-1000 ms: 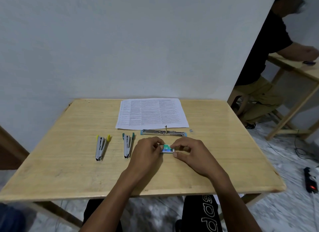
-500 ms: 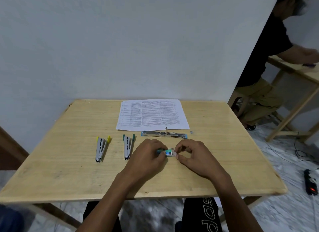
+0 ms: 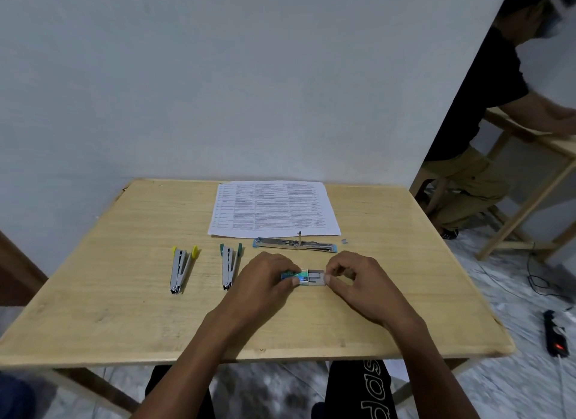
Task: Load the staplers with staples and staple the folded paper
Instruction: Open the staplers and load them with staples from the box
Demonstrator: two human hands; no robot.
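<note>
**Staple box half open, no strip lifted yet**

Your left hand (image 3: 265, 278) pinches the coloured sleeve of the staple box (image 3: 307, 276), with the thumb on its near edge and the fingers curled over the far edge. Your right hand (image 3: 358, 281) pinches the end of the inner tray. The tray stands partly out of the sleeve toward that hand, and grey strips show inside it. The box rests on the desk (image 3: 93, 294) between your two hands.

Just beyond both hands lies the opened stapler (image 3: 294, 244), flat, with its metal channel facing up. A small loose clump of staples (image 3: 344, 240) sits beyond your right hand, off that stapler's end. The green-tipped stapler (image 3: 230, 264) lies just beside your left hand on its outer side, and the yellow-tipped stapler (image 3: 181, 267) lies farther out. You cannot tell whether either one is loaded. The paper (image 3: 274, 208) lies flat beyond the opened stapler.

Judgement: the step is fetching staples, and loading has not begun. For the next move, keep your left hand on the sleeve. Use your right fingertips to lift one strip clear, level and unbent, then carry it forward to the open channel. Thin strips snap easily.
</note>
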